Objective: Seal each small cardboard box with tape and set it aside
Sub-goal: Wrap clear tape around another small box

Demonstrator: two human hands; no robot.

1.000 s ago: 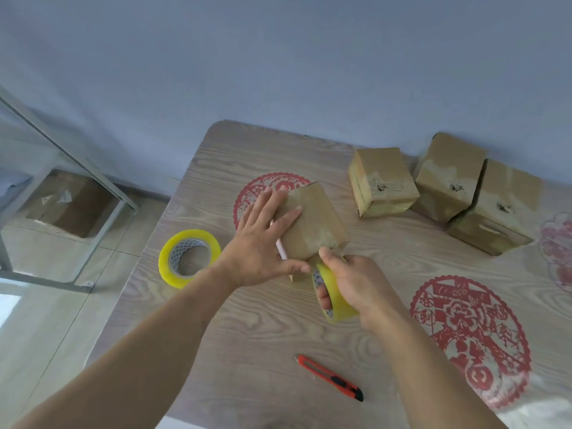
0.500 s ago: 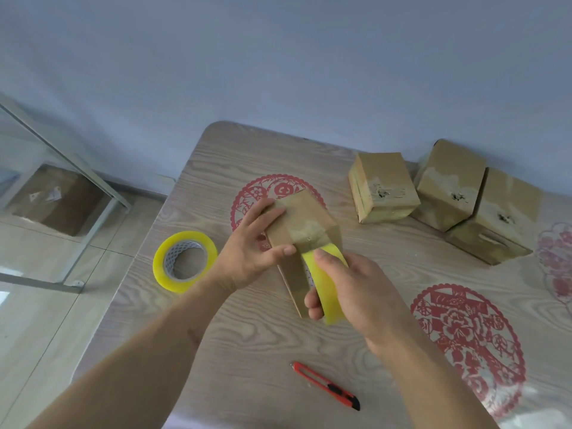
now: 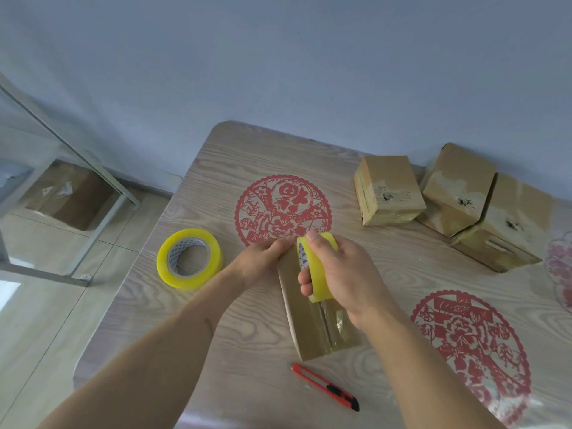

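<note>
Right hand (image 3: pixel 343 274) clenched round yellow tape roll (image 3: pixel 315 267), running clear strip along top seam of cardboard box (image 3: pixel 312 323) directly beneath grip. Left hand (image 3: pixel 263 261) pinching box's far edge beside roll, likely bracing against pull. Red box cutter (image 3: pixel 325 387) near, toward body, ready for cut.

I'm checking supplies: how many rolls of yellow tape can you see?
2. One tape roll lies flat on the table, left of the hands. The other roll is gripped in the right hand over the box being sealed. None seems hidden.
</note>
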